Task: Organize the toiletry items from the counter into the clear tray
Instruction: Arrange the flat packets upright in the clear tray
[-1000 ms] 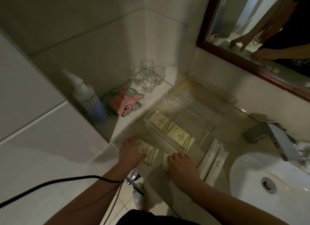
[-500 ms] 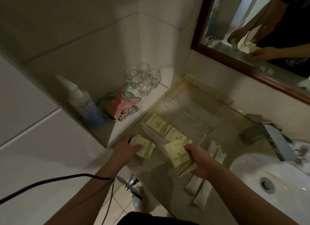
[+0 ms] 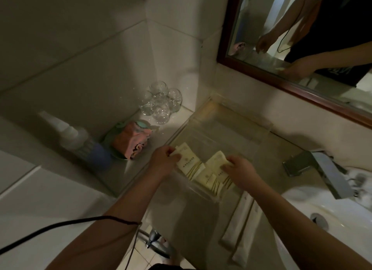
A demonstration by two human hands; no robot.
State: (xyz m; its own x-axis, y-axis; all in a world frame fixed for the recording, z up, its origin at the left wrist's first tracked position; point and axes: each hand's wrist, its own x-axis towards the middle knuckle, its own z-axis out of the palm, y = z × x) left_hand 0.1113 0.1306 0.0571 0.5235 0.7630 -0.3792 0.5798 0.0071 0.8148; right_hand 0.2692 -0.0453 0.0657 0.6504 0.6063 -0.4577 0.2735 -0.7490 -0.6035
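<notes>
You're pinching a cream packet (image 3: 188,159) with your left hand (image 3: 164,161) and gripping a second packet (image 3: 217,162) with your right hand (image 3: 240,169), fingers curled round both, inside the clear tray (image 3: 251,132) mid-frame.

Left hand (image 3: 164,161) carried its cream gold-striped flat packet (image 3: 186,159) off the beige counter (image 3: 191,219) into the clear plastic tray (image 3: 261,126); right hand (image 3: 240,169) likewise brought a second cream packet (image 3: 216,163) in, both set among the packets already inside (image 3: 209,181)

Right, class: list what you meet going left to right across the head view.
White-and-blue plastic bottle, folded pink cloth, left hand, right hand, angular grey metal faucet.
</notes>
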